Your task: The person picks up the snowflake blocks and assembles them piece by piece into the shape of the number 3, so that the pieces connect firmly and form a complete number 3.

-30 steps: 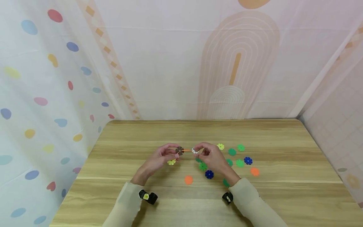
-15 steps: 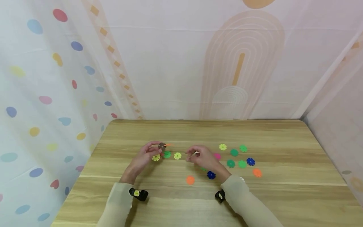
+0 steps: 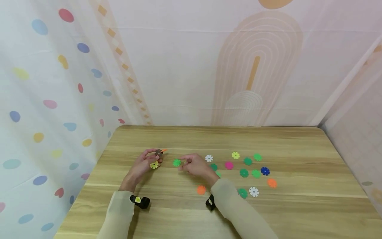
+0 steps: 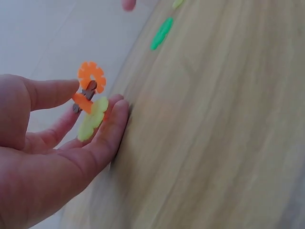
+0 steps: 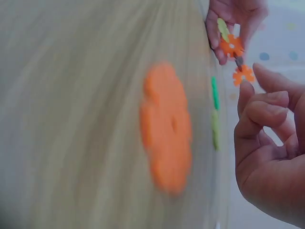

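1. Nearest to the person, both sleeves come in over the front edge of the worktop (image 3: 179, 219). The bare wood between the forearms leaves room to draw back.

2. An orange disc (image 3: 201, 190) lies flat just beside the right forearm. A white disc (image 3: 253, 191) and a dark green one lie off to the right of it.

3. The right hand (image 3: 194, 166) rests low over the wood with its fingers loosely curled. Its grip holds nothing. It sits just beside a bright green disc (image 3: 177, 162) that lies flat.

4. The left hand (image 3: 143, 164) pinches a small joined piece (image 3: 158, 156) between thumb and fingertips, the grip closed around it. The piece is made of a yellow disc, a brown one and orange ones slotted together.

5. The left wrist view shows the joined piece (image 4: 89, 98) as a short chain. Its long axis runs from the yellow disc at the fingers up to the orange disc, which points away from the palm. In the head view that orange tip points to the far right.

6. Farther right lies a scatter of flat discs, white, pink, yellow, green, blue and orange, spread well apart from the left hand.

7. Beyond the hands the worktop runs bare to its far edge, which meets a patterned cloth backdrop (image 3: 191, 66). The left edge lies near the left hand.
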